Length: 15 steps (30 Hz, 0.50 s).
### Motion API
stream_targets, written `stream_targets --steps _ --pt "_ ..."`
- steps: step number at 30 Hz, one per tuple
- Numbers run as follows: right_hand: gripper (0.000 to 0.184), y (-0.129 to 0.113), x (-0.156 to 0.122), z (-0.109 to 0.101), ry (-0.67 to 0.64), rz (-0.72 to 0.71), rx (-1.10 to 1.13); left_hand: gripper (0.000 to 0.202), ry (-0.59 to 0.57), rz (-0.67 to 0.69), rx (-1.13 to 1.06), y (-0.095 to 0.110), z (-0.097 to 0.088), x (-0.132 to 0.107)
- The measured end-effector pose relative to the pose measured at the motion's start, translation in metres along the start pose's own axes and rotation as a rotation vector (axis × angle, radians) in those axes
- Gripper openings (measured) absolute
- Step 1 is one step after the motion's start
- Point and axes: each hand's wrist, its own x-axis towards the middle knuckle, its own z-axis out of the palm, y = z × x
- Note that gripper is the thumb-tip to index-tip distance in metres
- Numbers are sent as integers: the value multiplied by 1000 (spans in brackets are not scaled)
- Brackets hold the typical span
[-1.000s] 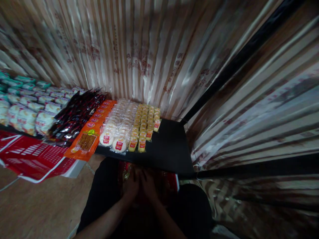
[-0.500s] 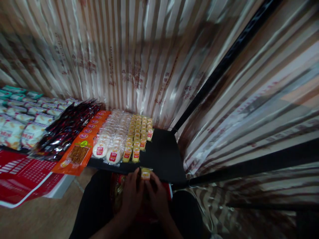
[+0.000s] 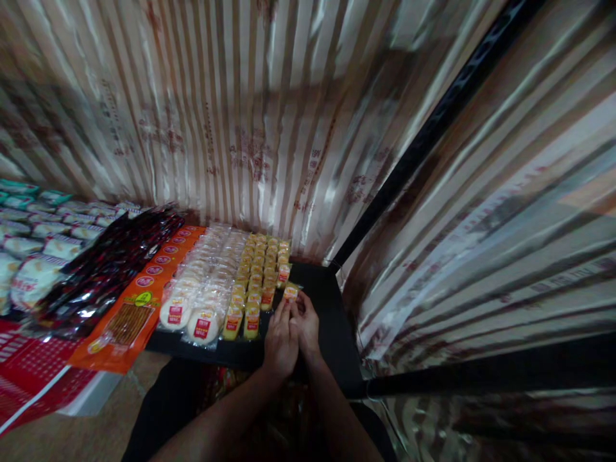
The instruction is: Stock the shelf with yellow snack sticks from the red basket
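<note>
Both my hands are out over a black shelf [image 3: 327,321], pressed side by side. My left hand [image 3: 279,340] and my right hand [image 3: 305,324] pinch one small yellow snack packet [image 3: 290,293] with a red label between their fingertips. The packet hangs just right of the rows of like yellow packets [image 3: 260,276] laid on the shelf, near the rows' third column. Left of those lie rows of round white cakes in clear wrap [image 3: 205,295].
Orange packets [image 3: 139,301], dark red packets [image 3: 103,273] and white-and-green bags [image 3: 33,256] fill the shelf further left. A striped shiny curtain [image 3: 240,115] hangs behind and to the right. A black post [image 3: 423,122] slants up. A red sheet [image 3: 29,385] hangs at lower left.
My hands have risen from my lap onto the shelf, carrying a yellow packet up to the right side of the yellow rows. The camera has tilted upward a little.
</note>
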Motion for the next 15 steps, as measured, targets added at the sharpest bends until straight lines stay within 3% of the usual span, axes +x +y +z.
stream_targets --steps 6,15 --pt "43 3 24 15 -2 -69 -40 47 43 24 39 -7 5 22" --pt "47 5 35 26 -6 -122 -182 49 65 -39 -67 -15 11 34"
